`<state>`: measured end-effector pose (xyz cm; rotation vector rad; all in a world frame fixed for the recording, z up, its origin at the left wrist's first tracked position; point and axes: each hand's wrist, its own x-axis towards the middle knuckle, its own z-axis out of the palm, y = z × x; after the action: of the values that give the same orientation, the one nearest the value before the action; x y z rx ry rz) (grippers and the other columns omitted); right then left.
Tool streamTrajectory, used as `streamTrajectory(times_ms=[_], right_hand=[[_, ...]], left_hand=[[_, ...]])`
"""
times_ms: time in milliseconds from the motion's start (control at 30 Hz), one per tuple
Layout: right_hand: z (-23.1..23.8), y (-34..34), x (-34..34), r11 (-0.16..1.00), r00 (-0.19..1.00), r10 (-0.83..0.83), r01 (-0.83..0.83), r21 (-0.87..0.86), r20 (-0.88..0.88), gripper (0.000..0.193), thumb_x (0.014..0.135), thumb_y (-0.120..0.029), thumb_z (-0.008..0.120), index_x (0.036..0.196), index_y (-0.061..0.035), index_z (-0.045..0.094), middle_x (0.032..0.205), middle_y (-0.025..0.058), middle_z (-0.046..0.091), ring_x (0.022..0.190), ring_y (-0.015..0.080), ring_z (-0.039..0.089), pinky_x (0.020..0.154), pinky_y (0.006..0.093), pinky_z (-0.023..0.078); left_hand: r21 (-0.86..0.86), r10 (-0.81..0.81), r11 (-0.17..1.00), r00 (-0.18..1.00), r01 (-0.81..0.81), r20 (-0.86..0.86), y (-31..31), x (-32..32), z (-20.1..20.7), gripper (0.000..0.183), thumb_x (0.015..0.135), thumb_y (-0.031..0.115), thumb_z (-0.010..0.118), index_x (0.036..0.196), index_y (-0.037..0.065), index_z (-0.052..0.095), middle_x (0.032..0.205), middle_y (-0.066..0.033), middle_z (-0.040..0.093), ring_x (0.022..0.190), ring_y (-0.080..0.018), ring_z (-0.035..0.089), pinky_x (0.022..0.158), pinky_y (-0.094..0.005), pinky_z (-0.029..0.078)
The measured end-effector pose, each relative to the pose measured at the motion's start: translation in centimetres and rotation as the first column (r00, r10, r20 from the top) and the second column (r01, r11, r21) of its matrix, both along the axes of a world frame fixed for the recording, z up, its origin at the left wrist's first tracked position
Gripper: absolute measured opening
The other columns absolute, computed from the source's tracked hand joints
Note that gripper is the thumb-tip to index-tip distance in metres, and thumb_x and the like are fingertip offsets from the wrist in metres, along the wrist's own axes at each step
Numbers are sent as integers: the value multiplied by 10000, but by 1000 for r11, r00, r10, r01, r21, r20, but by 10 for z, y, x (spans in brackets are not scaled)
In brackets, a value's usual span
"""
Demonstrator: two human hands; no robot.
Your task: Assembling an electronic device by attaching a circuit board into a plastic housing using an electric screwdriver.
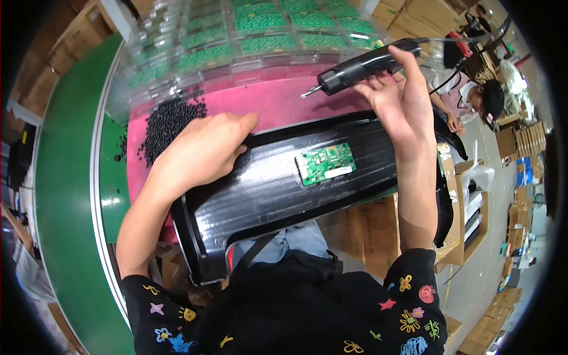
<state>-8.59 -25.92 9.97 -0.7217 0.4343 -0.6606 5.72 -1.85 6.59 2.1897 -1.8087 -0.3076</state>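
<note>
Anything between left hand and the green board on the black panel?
Nothing visible: only the bare, shiny black panel shows between the left hand and the green board. The electric screwdriver in the right hand is off that path.

Green surface (68,177) sweeping down the left, brown cartons (83,41) beyond, grey floor (494,207) running past stacked cardboard (494,322) right!

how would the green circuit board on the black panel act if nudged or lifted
The green circuit board is probably stiff and light, being thin and flat. Unless fastened, it may slide on the glossy black panel; its exposed components look fragile.
</note>
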Motion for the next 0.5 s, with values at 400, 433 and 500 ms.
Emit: streamTrajectory(times_ms=[400,433,500], right_hand=[[4,-125,-228,188,579,-659,745,-640,480,171,923,-27,527,1094,-35,530,996,72,565,911,168,543,865,347,450],[-18,-160,-250,85,498,-778,687,-722,382,167,927,-29,526,1094,-35,527,989,71,566,902,172,549,854,335,456],[-68,-218,-298,-69,303,-924,469,-881,234,182,924,-56,539,1101,-19,523,984,80,571,884,186,563,834,318,470]], left_hand=[[-491,225,835,969,-248,-107,113,-50,31,308,774,-91,638,1071,-35,577,1052,-208,653,962,-320,662,820,-353,529],[-532,425,743,900,-407,-95,155,-59,28,305,845,-52,598,1149,-64,567,1159,-217,620,1045,-318,631,896,-349,504],[-668,704,523,710,-530,-12,226,-56,13,420,946,-11,503,1364,-49,483,1369,-171,527,1262,-269,505,1054,-361,401]])
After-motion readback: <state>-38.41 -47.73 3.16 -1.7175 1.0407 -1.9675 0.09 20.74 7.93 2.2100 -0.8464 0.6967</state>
